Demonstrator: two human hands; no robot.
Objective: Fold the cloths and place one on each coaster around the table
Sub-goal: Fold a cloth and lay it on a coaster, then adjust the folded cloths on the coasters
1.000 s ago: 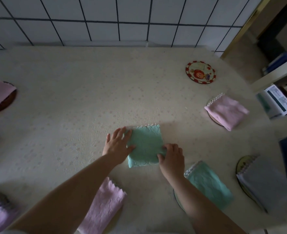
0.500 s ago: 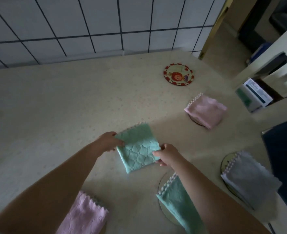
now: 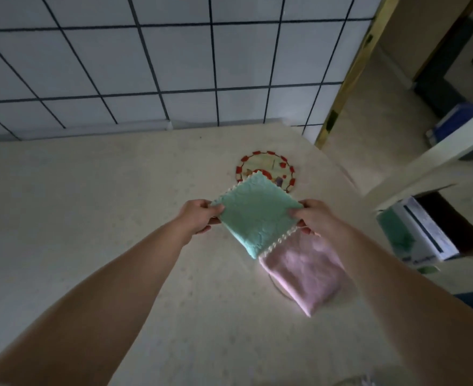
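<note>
A folded green cloth (image 3: 257,215) with a white scalloped edge hangs in the air above the table. My left hand (image 3: 199,215) pinches its left corner and my right hand (image 3: 313,218) pinches its right corner. Just beyond it lies a round coaster (image 3: 268,165) with red rim marks, bare on top and partly hidden by the cloth's far corner. A folded pink cloth (image 3: 305,274) lies on another coaster (image 3: 275,285), of which only a thin rim shows.
The cream table (image 3: 90,218) runs back to a white tiled wall (image 3: 174,65). Its right edge is close to the coasters. A white and green box (image 3: 416,235) sits on a shelf at the right.
Both hands lifted the green cloth off the table and carried it forward to the right, toward the red-rimmed coaster. The view swung that way, dropping the other cloths out of sight.
</note>
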